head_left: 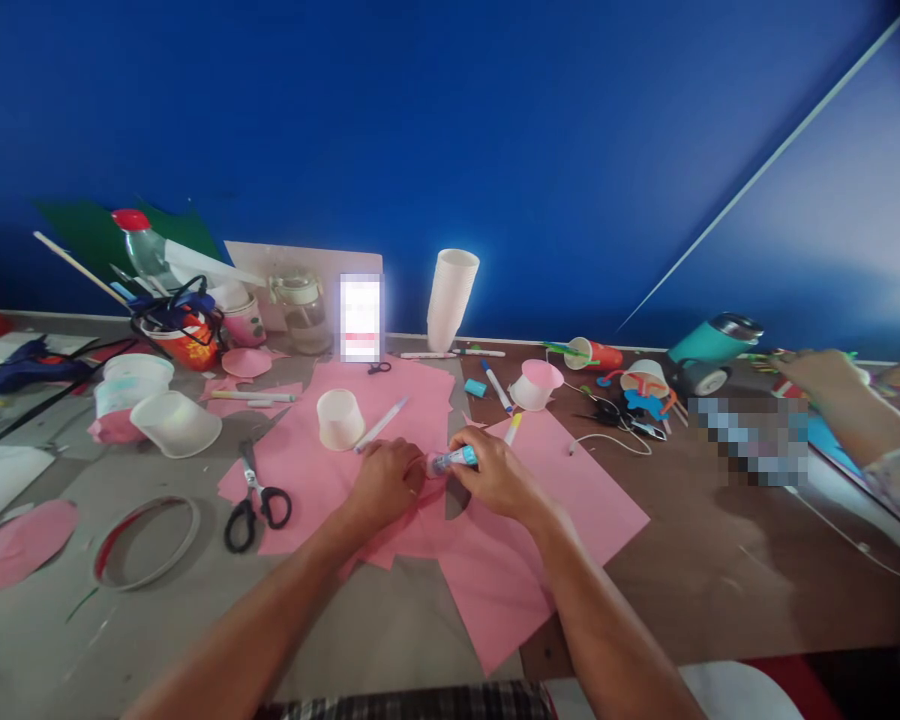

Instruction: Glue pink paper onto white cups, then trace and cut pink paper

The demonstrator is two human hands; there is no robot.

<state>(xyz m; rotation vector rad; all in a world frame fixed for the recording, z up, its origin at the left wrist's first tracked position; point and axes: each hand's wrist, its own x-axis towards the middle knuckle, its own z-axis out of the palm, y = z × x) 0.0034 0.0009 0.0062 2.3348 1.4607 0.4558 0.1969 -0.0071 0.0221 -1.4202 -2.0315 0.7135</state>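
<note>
In the middle of the head view my right hand (499,468) grips a glue stick (461,457) with a light blue end. Its tip meets a small pink paper piece (435,467) that my left hand (388,482) holds with curled fingers. Part of that piece is hidden by my fingers. Both hands are over large pink paper sheets (547,510). Just beyond my left hand stand a white paper cup (340,420) and a pale marker (381,425). A blue cap (475,387) lies past my right hand. Black-handled scissors (255,500) rest on the left.
A tape roll (148,585) and paper cups (176,422) lie left. Behind stand a glass jar (300,315), a lit phone (361,315) and a cup stack (452,300). A teal tumbler (709,340) lies right, near another person's hand (829,375).
</note>
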